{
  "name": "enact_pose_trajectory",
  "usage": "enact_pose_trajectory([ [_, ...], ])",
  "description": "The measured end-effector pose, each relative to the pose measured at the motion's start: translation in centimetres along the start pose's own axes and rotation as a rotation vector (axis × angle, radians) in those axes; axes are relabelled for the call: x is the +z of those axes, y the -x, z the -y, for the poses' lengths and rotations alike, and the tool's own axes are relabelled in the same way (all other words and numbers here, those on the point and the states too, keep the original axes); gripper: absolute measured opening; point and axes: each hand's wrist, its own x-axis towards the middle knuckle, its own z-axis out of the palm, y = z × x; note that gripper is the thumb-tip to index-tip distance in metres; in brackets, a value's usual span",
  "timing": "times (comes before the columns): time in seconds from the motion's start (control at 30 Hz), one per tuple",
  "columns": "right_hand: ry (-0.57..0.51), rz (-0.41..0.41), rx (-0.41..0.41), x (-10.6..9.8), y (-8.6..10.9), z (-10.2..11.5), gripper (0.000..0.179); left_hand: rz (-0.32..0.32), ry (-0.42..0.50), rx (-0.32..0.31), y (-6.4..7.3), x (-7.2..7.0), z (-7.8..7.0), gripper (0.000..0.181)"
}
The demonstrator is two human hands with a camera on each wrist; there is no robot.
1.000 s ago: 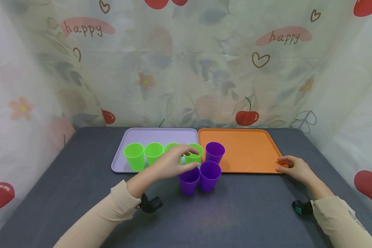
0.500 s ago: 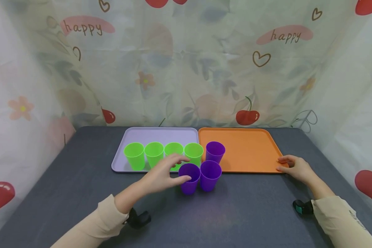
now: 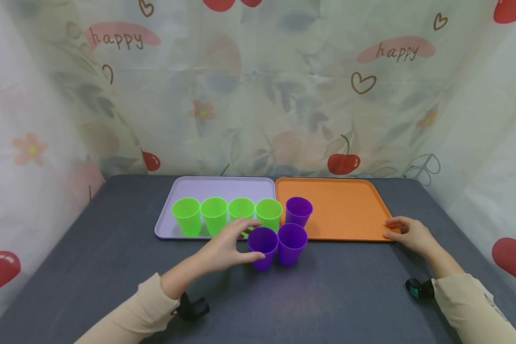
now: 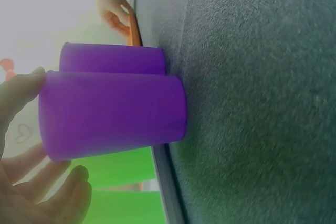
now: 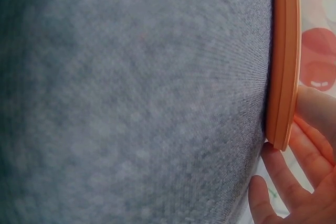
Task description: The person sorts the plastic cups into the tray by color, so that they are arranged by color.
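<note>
My left hand (image 3: 225, 243) is spread about the nearer-left purple cup (image 3: 264, 246), its thumb in front and its fingers at the rim's far side. In the left wrist view the thumb and fingertips straddle the rim of this purple cup (image 4: 113, 114); a firm grip is not visible. A second purple cup (image 3: 291, 248) stands upright beside it on the table. Behind them a third purple cup (image 3: 298, 212) stands on the orange tray (image 3: 344, 205). At that tray's near right corner, my right hand (image 3: 413, 236) pinches the edge between thumb and fingers.
Several green cups (image 3: 187, 220) stand in a row on the lavender tray (image 3: 223, 184), which adjoins the orange tray on the left. Both trays lie on a dark table (image 3: 318, 301). A patterned curtain (image 3: 258, 95) hangs behind, with a loose cord (image 3: 425, 165) at the back right.
My left hand has moved back from above the rightmost green cup, down and left to the nearer-left purple cup. The cups and my right hand have stayed in place.
</note>
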Motion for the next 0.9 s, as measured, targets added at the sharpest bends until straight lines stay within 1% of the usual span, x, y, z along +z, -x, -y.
enact_pose_trajectory([
  [0.23,0.001,-0.002,0.000,-0.01,0.03,0.06,0.052,0.005,0.021,-0.020,-0.21,0.42,0.10,0.061],
  [0.4,0.000,0.001,-0.004,-0.03,0.08,0.08,0.051,0.001,0.024,-0.021,-0.27,0.46,0.03,0.060],
  [0.63,0.003,-0.002,-0.001,-0.03,0.10,0.08,0.051,-0.001,0.023,-0.023,-0.27,0.35,0.07,0.059],
  [0.9,0.001,0.000,0.002,-0.08,0.05,0.11,0.051,0.003,0.024,-0.011,-0.23,-0.04,-0.04,0.058],
])
